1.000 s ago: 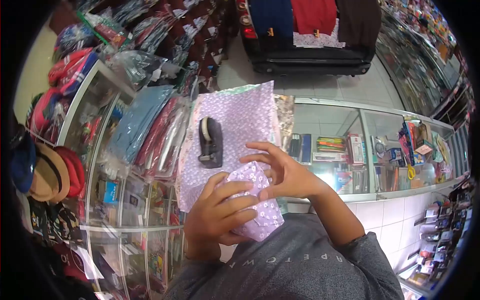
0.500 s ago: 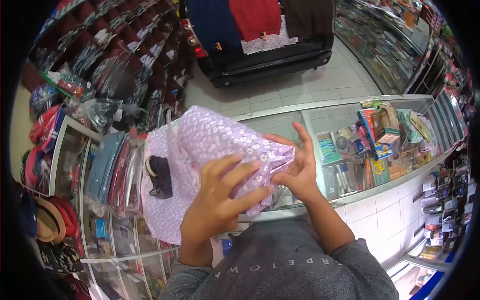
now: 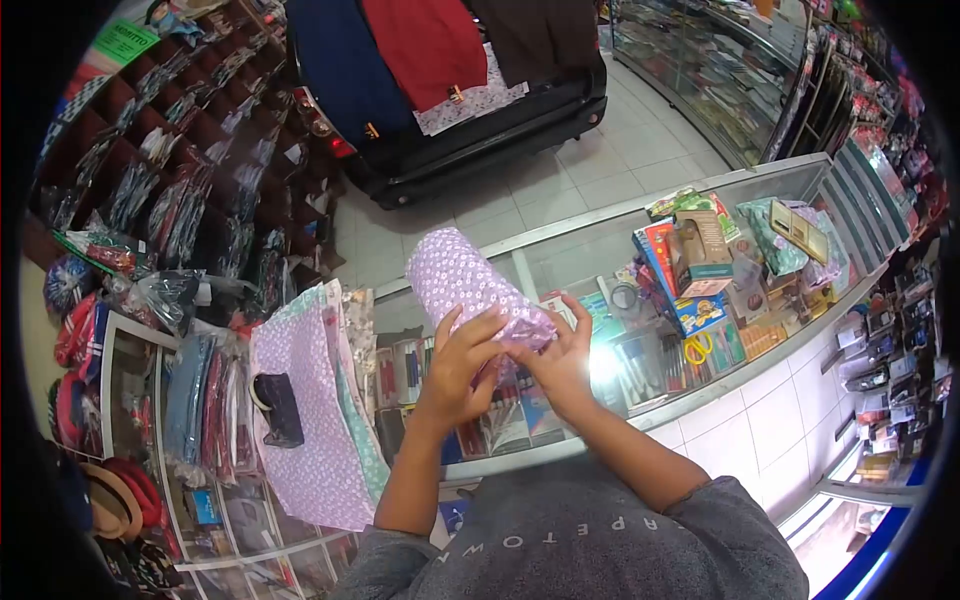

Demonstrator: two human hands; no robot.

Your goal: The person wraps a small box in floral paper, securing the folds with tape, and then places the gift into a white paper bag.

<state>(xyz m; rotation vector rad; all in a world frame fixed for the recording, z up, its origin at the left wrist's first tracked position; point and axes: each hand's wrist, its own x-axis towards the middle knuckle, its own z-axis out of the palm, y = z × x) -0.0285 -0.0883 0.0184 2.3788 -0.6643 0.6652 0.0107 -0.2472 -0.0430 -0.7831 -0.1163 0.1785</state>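
A bundle of lilac wrapping paper point(image 3: 465, 275) with white flowers is held slantwise over the glass counter; anything inside it is hidden. My left hand point(image 3: 455, 375) has its fingers bent over the near side of the bundle. At the bundle's gathered right end, my right hand point(image 3: 560, 370) pinches the paper between thumb and fingers. Left of my hands, flat sheets of patterned wrapping paper point(image 3: 325, 450) lie stacked on the counter, lilac on top. A black tape dispenser point(image 3: 282, 410) rests on the top sheet.
Under the glass counter top point(image 3: 560, 240) are pens and other stationery. Boxes point(image 3: 700, 250) and small goods occupy its right part. Bagged folded clothes point(image 3: 205, 400) stand at left. Beyond the counter, the rear of a black vehicle point(image 3: 480, 140) carries hanging trousers.
The bundle has been drawn in narrower and lifted right, away from the stacked sheets, which are now uncovered. Both hands have come closer together. The view has turned rightward.
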